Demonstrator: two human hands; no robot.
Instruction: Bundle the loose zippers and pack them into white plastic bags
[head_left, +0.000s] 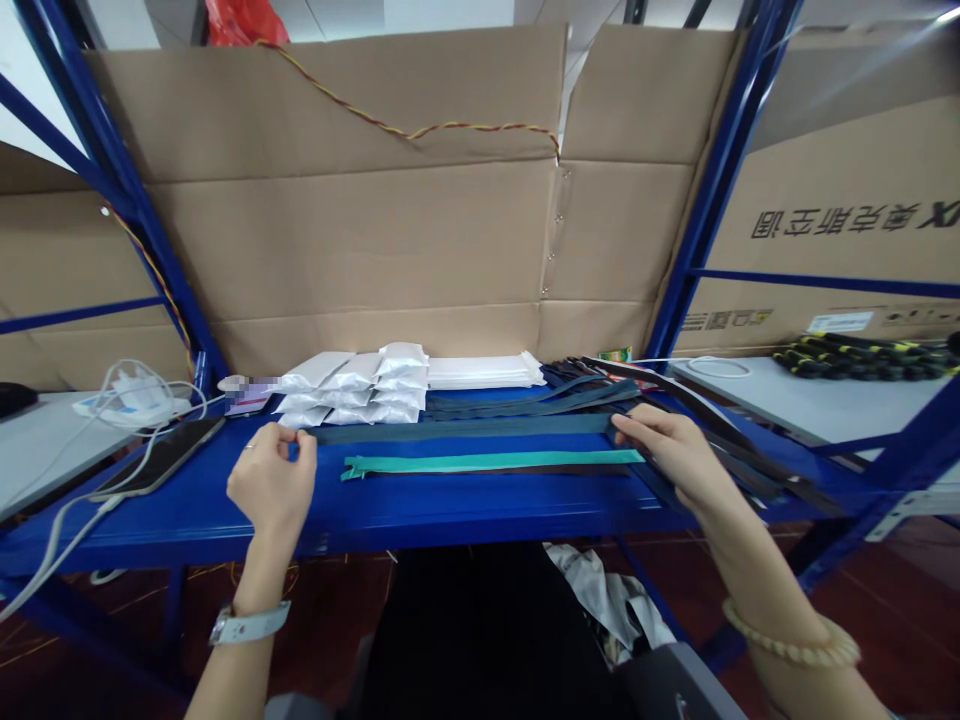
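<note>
A dark grey-blue zipper [465,429] is stretched lengthwise across the blue shelf between my two hands. My left hand [274,475] pinches its left end, and my right hand [667,445] pinches the other end. In front of it lies a green zipper [487,461], its slider at the left, over a dark brown strip [555,470] that shows along its lower edge. Loose dark zippers [525,403] lie just behind the stretched one. More dark zippers [735,460] are heaped beneath and beyond my right hand.
White packets [375,385] are stacked at the back, beside flat white sleeves [484,371]. A phone [161,455] and white cables [90,510] lie at the left. Cardboard [375,230] walls the back; blue posts [720,170] frame the shelf. Black-and-yellow bundles [862,357] lie far right.
</note>
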